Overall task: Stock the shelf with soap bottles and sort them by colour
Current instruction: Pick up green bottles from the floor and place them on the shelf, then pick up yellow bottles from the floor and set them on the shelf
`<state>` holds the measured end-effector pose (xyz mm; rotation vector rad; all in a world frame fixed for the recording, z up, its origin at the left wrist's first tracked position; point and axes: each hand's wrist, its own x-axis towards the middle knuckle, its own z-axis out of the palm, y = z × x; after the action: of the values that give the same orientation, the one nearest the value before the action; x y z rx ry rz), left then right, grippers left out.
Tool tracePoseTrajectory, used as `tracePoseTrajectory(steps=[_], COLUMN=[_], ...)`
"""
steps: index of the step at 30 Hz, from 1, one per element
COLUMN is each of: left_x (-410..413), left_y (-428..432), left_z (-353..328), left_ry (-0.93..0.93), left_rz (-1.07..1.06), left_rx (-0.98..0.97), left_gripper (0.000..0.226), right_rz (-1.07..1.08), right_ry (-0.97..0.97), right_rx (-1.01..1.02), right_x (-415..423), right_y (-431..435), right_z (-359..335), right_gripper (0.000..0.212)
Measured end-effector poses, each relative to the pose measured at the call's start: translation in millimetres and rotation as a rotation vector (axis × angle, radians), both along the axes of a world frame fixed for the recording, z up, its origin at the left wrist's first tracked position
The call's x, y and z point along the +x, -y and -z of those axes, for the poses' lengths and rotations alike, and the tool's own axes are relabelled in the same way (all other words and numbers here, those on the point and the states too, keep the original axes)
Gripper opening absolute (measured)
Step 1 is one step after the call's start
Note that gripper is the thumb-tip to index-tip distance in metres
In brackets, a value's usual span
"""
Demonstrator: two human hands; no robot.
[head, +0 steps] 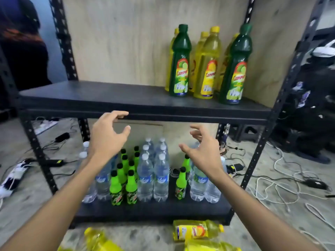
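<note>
Soap bottles stand at the right end of the black upper shelf: a green bottle, a yellow bottle beside it, and another green bottle at the far right, with more yellow ones behind them. Yellow soap bottles lie on the floor below, one on its side and others at the bottom edge. My left hand hovers with fingers spread just under the shelf's front edge. My right hand is also spread and holds nothing.
The lower shelf carries clear water bottles and small green soda bottles. Cables and power strips lie over the floor on both sides. Black metal uprights frame the rack. A person stands at the far left.
</note>
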<state>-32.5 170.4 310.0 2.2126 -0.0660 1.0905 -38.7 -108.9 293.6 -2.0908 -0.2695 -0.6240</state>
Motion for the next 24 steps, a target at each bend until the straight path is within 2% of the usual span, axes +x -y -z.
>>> tracePoseTrajectory(steps=[2, 4, 8, 11, 19, 24], left_x=[-25, -49, -96, -120, -130, -108], left_y=[-37, -69, -107, -122, -149, -151], left_z=[53, 114, 231, 296, 409, 446], left_ry=[-0.098, -0.311, -0.691, -0.904, -1.203, -1.269], left_rz=[-0.135, -0.253, -0.401, -0.465, -0.632, -0.664], left_rx=[-0.124, -0.255, -0.437, -0.580, -0.915, -0.941], left_gripper=[0.037, 0.037, 0.038, 0.049, 0.102, 0.115], right_rz=[-0.080, -0.143, -0.272, -0.307, -0.292, -0.288], right_ry=[-0.125, -0.259, -0.488, -0.617, -0.932, -1.025], right_rx=[-0.056, -0.115, -0.263, -0.333, -0.481, -0.561], right_x=[-16, -30, -45, -45, -24, -2], right_y=[-34, -67, -126, -163, -239, -276], right_z=[41, 84, 167, 221, 349, 402], right_gripper=[0.059, 0.056, 0.056, 0.060, 0.079, 0.095])
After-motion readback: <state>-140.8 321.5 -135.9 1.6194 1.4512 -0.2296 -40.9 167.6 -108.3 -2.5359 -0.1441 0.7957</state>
